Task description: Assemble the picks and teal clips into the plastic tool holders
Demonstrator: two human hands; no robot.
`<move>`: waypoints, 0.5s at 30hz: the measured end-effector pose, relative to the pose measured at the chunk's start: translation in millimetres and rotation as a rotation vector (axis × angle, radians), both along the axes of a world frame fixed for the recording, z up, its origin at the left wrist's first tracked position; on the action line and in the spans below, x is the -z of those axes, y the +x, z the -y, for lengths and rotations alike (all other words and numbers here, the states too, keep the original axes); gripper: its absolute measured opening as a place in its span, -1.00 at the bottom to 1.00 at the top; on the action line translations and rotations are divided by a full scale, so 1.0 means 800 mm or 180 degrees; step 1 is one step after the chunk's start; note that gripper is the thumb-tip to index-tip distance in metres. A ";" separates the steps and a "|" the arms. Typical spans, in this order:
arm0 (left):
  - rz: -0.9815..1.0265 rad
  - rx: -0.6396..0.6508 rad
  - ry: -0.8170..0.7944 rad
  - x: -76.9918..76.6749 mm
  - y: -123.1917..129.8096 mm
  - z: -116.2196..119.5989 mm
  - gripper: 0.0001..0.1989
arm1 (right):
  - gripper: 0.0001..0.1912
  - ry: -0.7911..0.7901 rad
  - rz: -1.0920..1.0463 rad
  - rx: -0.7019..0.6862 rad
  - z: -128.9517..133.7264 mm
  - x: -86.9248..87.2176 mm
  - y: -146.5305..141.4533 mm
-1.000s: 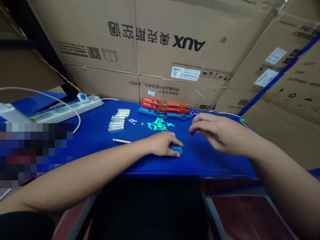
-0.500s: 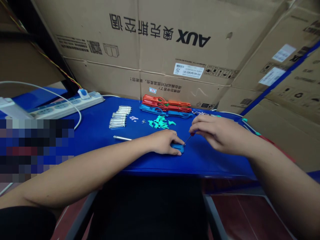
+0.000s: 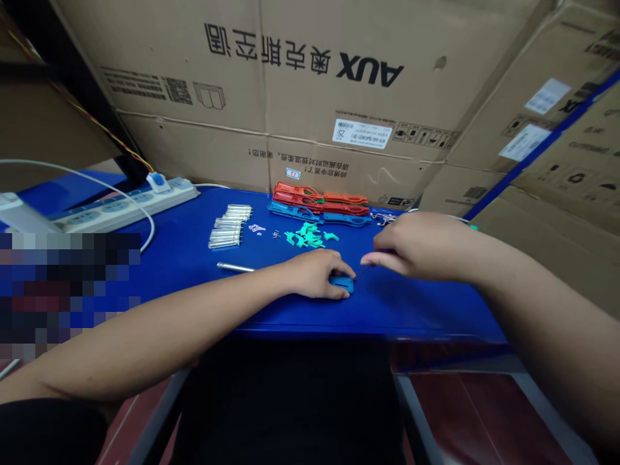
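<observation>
My left hand [image 3: 322,274] is closed around a blue plastic casing [image 3: 343,284], pressing it flat to the blue tabletop; its left part is hidden under the palm. My right hand [image 3: 404,248] is closed on a small screwdriver [image 3: 359,272] whose thin shaft slants down to the casing's right end. Fingers hide the screwdriver's handle. Left of my left hand lies a slim silver rod [image 3: 235,267], partly behind the forearm. Beyond the hands are a pile of green plastic pieces [image 3: 310,236], a few tiny screws [image 3: 276,234] and small pinkish parts [image 3: 256,228].
Red, orange and blue plastic casings [image 3: 320,205] lie stacked against a large cardboard box [image 3: 194,142]. Several silver cylinders [image 3: 227,226] sit in a row at left. A white power strip [image 3: 126,205] with cables stands at the far left. The table's front edge [image 3: 310,330] is near me.
My right hand has turned about the screwdriver, its back now rolled upward and the handle hidden. My left hand keeps its hold on the blue casing. The view has shifted slightly.
</observation>
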State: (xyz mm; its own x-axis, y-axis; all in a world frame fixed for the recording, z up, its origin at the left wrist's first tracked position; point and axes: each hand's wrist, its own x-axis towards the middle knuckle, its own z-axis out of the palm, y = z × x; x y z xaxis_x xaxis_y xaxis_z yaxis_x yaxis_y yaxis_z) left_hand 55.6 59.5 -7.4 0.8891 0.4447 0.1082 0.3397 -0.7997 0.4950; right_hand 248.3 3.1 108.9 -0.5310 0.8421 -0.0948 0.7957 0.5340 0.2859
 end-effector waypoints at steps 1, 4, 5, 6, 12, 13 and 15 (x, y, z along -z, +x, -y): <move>0.0056 -0.0022 0.0024 0.001 0.002 0.001 -0.62 | -0.51 0.0044 0.0148 0.0104 -0.004 0.000 -0.004; 0.0333 0.0006 -0.0043 0.005 0.009 0.005 -0.70 | -0.36 0.0233 0.0190 0.0160 -0.013 0.006 -0.014; 0.0402 0.0070 -0.0129 0.007 0.012 0.005 -0.70 | -0.34 0.0277 0.0160 0.0145 -0.014 0.009 -0.016; 0.0439 0.0155 -0.0220 0.008 0.013 0.005 -0.69 | -0.33 0.0303 0.0142 0.0138 -0.014 0.011 -0.017; 0.0855 0.0577 -0.0714 0.004 0.012 0.001 -0.69 | -0.53 0.0116 0.0007 0.0103 0.000 0.008 -0.032; 0.1040 0.0637 -0.0822 0.001 0.010 0.000 -0.71 | -0.55 0.0110 -0.0023 0.0067 0.002 0.006 -0.036; 0.1226 0.0722 -0.1012 -0.002 0.008 -0.002 -0.79 | -0.57 0.0123 -0.0068 -0.0042 0.005 0.004 -0.046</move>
State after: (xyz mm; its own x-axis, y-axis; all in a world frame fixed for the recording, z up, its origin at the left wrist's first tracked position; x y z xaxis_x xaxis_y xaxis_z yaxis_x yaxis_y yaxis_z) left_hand 62.3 61.1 -5.5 0.8892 0.3102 0.3364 -0.0774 -0.6226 0.7787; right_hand 211.7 -1.2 105.8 -0.5436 0.8378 -0.0510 0.7948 0.5334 0.2895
